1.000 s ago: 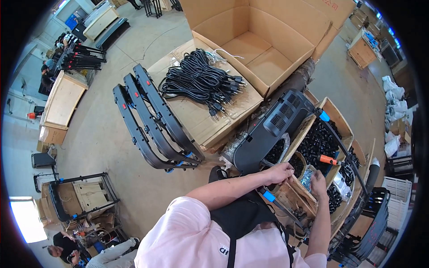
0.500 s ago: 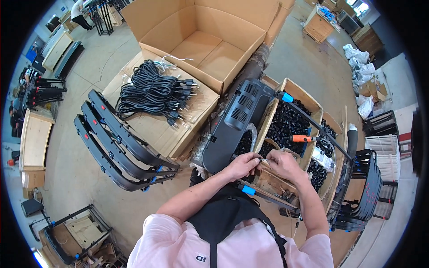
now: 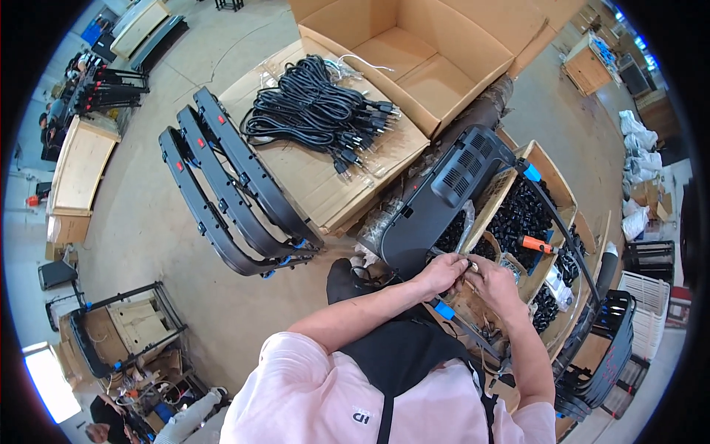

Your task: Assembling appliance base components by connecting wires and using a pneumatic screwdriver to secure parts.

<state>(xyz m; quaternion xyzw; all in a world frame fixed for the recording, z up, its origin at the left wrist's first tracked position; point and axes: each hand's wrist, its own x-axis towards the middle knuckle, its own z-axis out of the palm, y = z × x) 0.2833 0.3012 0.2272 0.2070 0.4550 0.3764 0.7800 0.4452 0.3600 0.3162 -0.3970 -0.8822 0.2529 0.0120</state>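
My left hand (image 3: pixel 444 274) and my right hand (image 3: pixel 494 284) meet over the near end of the wooden parts bins. The fingers of both are closed in a pinch on something small that I cannot make out. Just left of and beyond them lies a black plastic housing (image 3: pixel 414 226) with a vented raised part. A black bar with blue tape (image 3: pixel 531 172) runs from its far end across the bins. Beyond my right hand, an orange-handled screwdriver (image 3: pixel 534 244) rests over a wooden bin (image 3: pixel 563 194) full of small black parts (image 3: pixel 519 214).
Coiled black power cables (image 3: pixel 318 103) lie on a cardboard box (image 3: pixel 347 194), beside a large open carton (image 3: pixel 414 66). Several curved black frames (image 3: pixel 222 177) stand on its left. More black frames (image 3: pixel 610 333) stack at the right. A person (image 3: pixel 111 414) shows at the lower left.
The whole view has shifted, so bench and boxes sit further right and higher. My hands remain together, fingers still pinched. A person has come into view at the lower left.
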